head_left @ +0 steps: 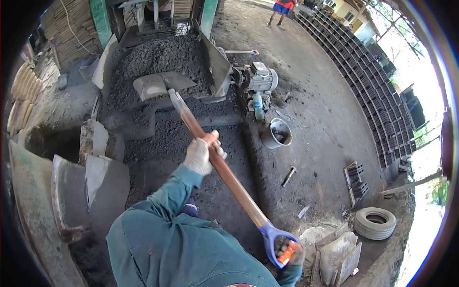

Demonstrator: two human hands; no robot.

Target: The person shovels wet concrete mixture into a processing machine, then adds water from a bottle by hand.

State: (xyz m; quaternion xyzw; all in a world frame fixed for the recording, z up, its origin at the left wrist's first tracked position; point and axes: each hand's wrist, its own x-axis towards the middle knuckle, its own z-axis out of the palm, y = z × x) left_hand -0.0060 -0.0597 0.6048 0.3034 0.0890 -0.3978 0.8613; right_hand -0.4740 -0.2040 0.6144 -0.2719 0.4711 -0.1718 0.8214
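A shovel [227, 181] runs diagonally from upper left to lower right. Wrapped round the middle of its wooden shaft is my left hand [202, 154], in a pale glove with bare fingertips. My right hand [295, 252], gloved too, is closed on the orange grip inside the blue D-shaped handle [270, 241]. At the far end, the metal blade [152, 87] meets the front of a heap of dark, crumbly gravelly mix [165, 56]. The heap lies between metal side plates [217, 64] below a green-framed machine.
Right of the pit stand an electric motor [262, 78], a bucket [276, 134] and a hammer [289, 176]. A tyre [375, 223] lies lower right. Block racks [354, 71] line the right side. Another person [283, 8] stands far back. Metal sheets [69, 191] lean at left.
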